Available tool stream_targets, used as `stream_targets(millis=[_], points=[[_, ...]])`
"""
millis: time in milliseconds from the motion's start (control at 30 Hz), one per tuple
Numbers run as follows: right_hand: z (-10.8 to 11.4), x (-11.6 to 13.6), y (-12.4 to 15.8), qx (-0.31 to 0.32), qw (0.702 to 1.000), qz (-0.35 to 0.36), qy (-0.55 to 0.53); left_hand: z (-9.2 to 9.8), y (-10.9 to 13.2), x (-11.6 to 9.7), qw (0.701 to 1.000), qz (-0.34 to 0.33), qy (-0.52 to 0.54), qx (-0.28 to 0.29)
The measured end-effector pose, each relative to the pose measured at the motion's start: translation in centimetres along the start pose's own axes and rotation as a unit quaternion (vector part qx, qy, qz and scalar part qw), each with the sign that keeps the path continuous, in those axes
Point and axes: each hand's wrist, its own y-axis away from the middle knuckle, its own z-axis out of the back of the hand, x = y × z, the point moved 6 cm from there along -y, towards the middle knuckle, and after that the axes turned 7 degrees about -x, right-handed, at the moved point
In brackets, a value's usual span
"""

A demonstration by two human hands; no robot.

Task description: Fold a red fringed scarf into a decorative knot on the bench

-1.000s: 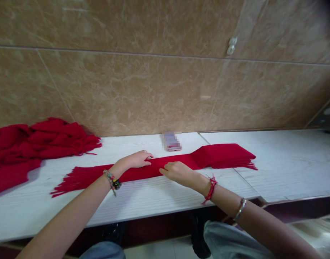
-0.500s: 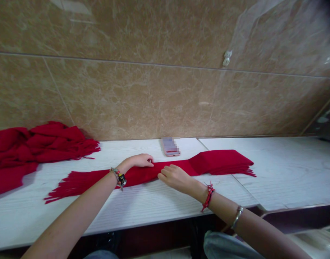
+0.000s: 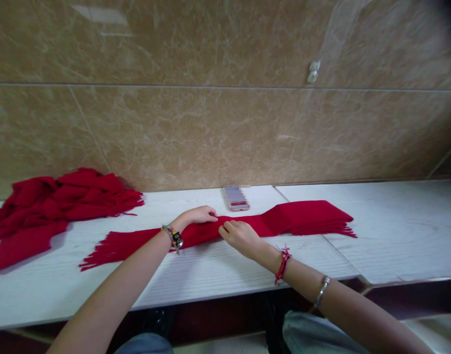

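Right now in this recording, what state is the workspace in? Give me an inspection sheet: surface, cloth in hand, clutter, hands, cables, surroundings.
Surface: white wood-grain table, seam toward the right.
Cloth in hand: red fringed cloth, laid lengthwise, layered at the right end.
Clutter: crumpled red cloth at left; phone behind the laid cloth.
Hands: left hand at the cloth's far edge, right hand at its near edge; grip unclear.
Cables: nothing seen.
Surroundings: tan tiled wall with small white fitting.
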Motion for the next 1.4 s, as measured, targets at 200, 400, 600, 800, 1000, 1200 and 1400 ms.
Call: stream_targets(millis=[200, 400, 600, 800, 1000, 1200, 1400], points=[[2.4, -2.6, 0.2, 0.008, 0.998, -0.063, 0.008, 1.7, -0.2, -2.5, 0.997, -0.026, 0.077, -0.007], [7.7, -7.8, 1.0, -0.028, 0.995, -0.086, 0.049, 4.9, -2.1, -8.5, 0.951, -0.018, 0.308, -0.030], [13.0, -14.9, 4.9, -0.028, 0.995, -0.017, 0.099, 6.1, -7.7, -18.8, 0.912, -0.069, 0.403, -0.005], [12.0, -22.8, 13.2, 0.011, 0.984, -0.114, 0.139, 0.9, -14.8, -24.7, 0.975, -0.125, 0.183, 0.006], [4.7, -24.8, 21.3, 0.104, 0.972, -0.196, 0.081, -5.9, -17.4, -23.9, 0.990, -0.135, -0.003, -0.026], [3.0, -24.7, 23.0, 0.057, 0.971, -0.231, 0.033, -7.1, -17.3, -23.1, 0.977, -0.182, -0.051, -0.096], [4.8, -25.7, 22.0, -0.019, 0.978, -0.195, 0.066, -5.0, -17.8, -23.9, 0.970, -0.201, -0.034, -0.136]])
